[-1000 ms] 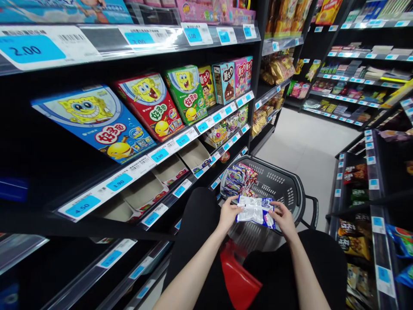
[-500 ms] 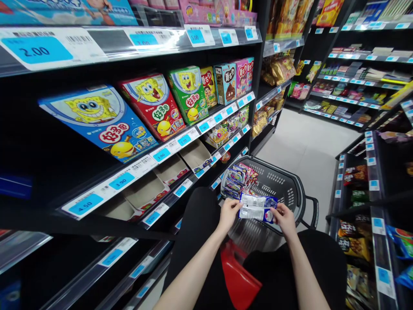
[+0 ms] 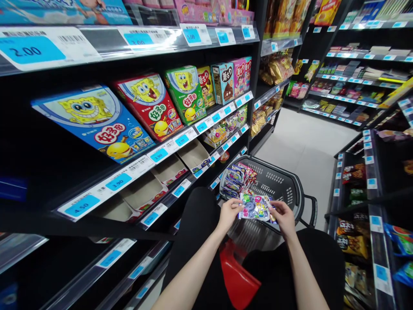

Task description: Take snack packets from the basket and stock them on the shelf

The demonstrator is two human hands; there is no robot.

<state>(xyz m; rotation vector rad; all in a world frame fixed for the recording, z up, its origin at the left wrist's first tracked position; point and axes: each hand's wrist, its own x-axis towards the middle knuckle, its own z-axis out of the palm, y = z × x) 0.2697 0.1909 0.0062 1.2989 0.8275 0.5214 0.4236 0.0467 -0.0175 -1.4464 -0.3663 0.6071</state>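
Between my two hands a purple and white candy packet (image 3: 256,207) is stretched flat, its printed front with blueberry pictures facing up. My left hand (image 3: 229,214) pinches its left end between thumb and fingers. My right hand (image 3: 284,216) grips the opposite end the same way. Under the packet stands a dark grey shopping basket (image 3: 295,181) with slotted walls and a handle at the right. Several similar candy packets (image 3: 237,177), blue, white and pink, lie heaped in its left part.
Left of me, a shelf holds a blue snack box (image 3: 97,122), a red box (image 3: 151,105) and a green box (image 3: 187,94). Lower down are open cardboard trays (image 3: 167,168). A rack with snack bags (image 3: 353,243) stands at right. Something red (image 3: 237,275) shows between my knees.
The packet has been turned over: its pale printed back faced up before, and now its colourful front does. Both hands still hold its ends above the basket.
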